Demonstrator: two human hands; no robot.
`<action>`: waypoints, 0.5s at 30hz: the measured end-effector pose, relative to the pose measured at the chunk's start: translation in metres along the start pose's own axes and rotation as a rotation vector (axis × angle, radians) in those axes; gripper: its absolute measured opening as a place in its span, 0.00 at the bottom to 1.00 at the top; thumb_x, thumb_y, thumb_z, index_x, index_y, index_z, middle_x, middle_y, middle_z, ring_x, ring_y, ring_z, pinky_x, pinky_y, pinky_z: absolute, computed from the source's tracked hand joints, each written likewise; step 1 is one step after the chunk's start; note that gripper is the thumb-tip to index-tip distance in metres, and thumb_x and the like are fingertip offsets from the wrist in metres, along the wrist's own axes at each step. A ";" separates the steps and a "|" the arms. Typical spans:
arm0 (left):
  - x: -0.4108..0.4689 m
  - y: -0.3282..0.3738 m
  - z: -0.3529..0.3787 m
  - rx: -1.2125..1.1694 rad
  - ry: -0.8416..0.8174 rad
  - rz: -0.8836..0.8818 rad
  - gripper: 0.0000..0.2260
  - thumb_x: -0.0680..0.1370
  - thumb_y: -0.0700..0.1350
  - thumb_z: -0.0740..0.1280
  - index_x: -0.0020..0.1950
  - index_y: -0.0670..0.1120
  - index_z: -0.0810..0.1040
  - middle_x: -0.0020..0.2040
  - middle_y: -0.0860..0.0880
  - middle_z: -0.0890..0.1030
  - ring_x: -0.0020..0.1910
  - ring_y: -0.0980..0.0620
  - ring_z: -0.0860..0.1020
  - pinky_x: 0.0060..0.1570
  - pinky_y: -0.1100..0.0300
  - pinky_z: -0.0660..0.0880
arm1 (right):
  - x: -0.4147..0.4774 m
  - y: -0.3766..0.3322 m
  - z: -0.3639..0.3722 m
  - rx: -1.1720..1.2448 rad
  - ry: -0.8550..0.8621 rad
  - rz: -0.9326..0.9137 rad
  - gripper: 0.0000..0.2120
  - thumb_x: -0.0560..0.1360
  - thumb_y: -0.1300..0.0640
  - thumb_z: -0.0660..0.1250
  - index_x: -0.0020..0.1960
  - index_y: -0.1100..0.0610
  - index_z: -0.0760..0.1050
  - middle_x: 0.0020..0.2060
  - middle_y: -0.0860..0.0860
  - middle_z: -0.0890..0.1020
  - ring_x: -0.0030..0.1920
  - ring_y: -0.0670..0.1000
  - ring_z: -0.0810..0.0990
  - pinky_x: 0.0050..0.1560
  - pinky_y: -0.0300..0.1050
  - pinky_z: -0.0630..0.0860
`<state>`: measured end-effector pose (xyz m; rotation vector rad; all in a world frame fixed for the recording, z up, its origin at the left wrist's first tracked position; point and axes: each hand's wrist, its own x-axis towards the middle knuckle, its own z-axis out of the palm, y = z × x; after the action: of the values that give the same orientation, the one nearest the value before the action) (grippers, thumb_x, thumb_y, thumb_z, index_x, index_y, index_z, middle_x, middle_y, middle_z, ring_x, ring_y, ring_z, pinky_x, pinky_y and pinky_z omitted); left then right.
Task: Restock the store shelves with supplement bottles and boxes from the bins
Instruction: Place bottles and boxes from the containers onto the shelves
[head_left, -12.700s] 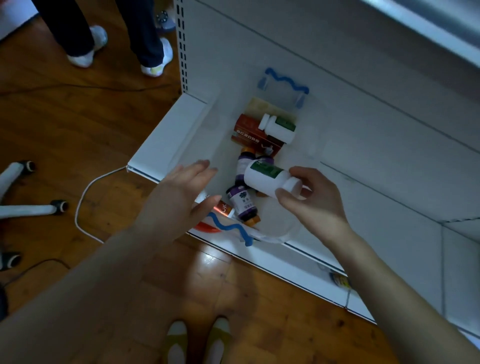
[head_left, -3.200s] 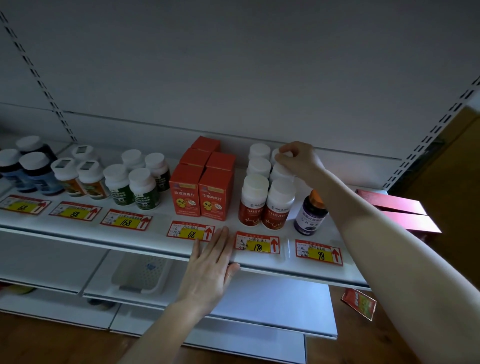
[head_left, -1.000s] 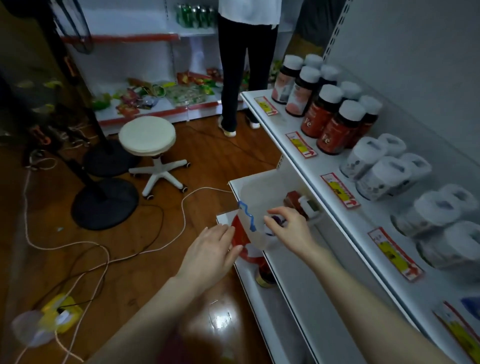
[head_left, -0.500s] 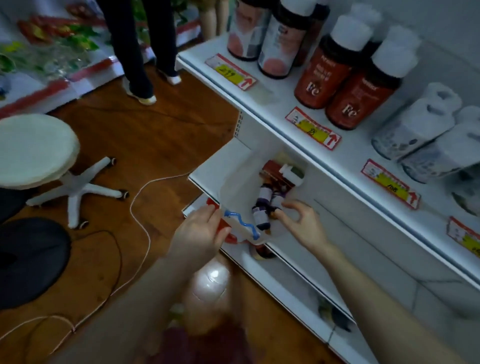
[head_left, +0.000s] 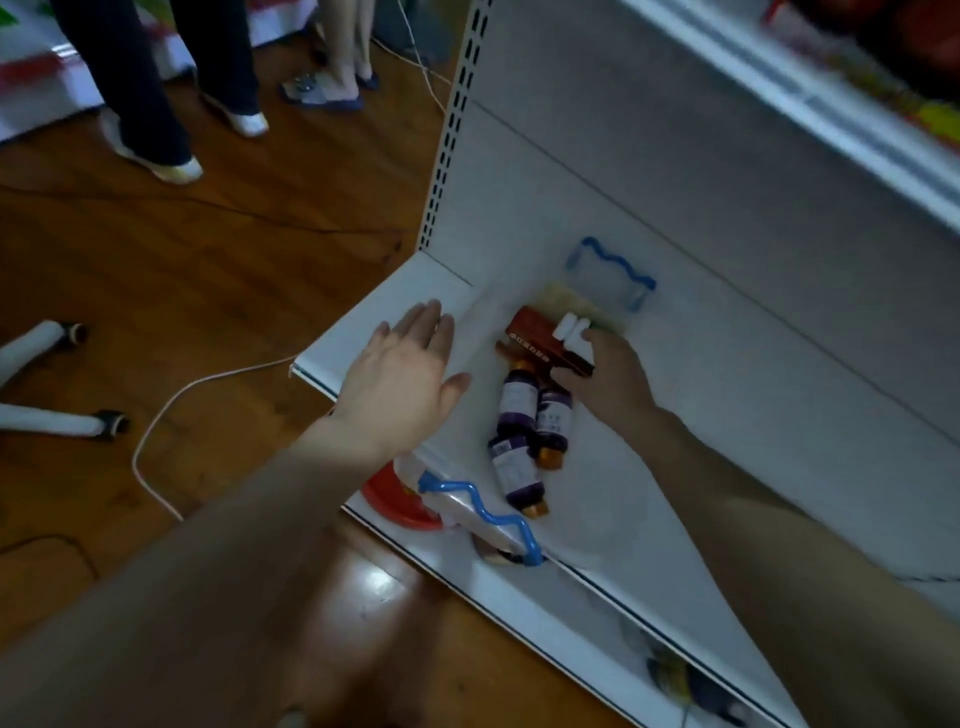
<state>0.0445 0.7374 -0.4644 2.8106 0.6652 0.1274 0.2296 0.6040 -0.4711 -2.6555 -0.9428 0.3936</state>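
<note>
The right hand (head_left: 610, 376) is grasping a white-capped bottle (head_left: 571, 328) inside the clear bin (head_left: 605, 278); the left hand (head_left: 402, 374) is hovering, fingers released.

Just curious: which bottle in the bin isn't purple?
The white bottle the right hand grips, atop the red box; the other three bottles are purple with orange caps.

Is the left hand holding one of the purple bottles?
No, the left hand is open with its fingers straight, and the purple bottles lie untouched in the clear bin.
</note>
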 end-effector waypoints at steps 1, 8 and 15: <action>0.003 -0.001 0.005 -0.022 -0.011 -0.004 0.29 0.80 0.55 0.55 0.76 0.41 0.53 0.76 0.42 0.54 0.74 0.46 0.55 0.70 0.52 0.56 | 0.011 0.005 0.006 -0.029 0.007 0.007 0.29 0.73 0.54 0.69 0.69 0.64 0.63 0.66 0.59 0.69 0.66 0.57 0.67 0.63 0.44 0.63; 0.002 -0.006 0.013 -0.135 0.044 0.008 0.31 0.79 0.56 0.57 0.76 0.45 0.50 0.76 0.47 0.55 0.73 0.49 0.58 0.66 0.57 0.62 | 0.060 0.032 0.034 -0.373 0.101 0.071 0.30 0.70 0.53 0.72 0.65 0.62 0.64 0.63 0.61 0.69 0.63 0.59 0.66 0.61 0.48 0.65; 0.000 -0.008 0.009 -0.085 0.046 0.029 0.29 0.78 0.55 0.62 0.73 0.39 0.62 0.72 0.40 0.65 0.69 0.42 0.68 0.61 0.51 0.70 | 0.051 0.027 0.028 -0.222 0.060 0.088 0.27 0.70 0.57 0.72 0.64 0.61 0.65 0.61 0.60 0.72 0.61 0.59 0.70 0.55 0.50 0.70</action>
<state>0.0426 0.7427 -0.4749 2.7439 0.6143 0.2211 0.2738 0.6221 -0.5145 -2.8993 -0.9010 0.2388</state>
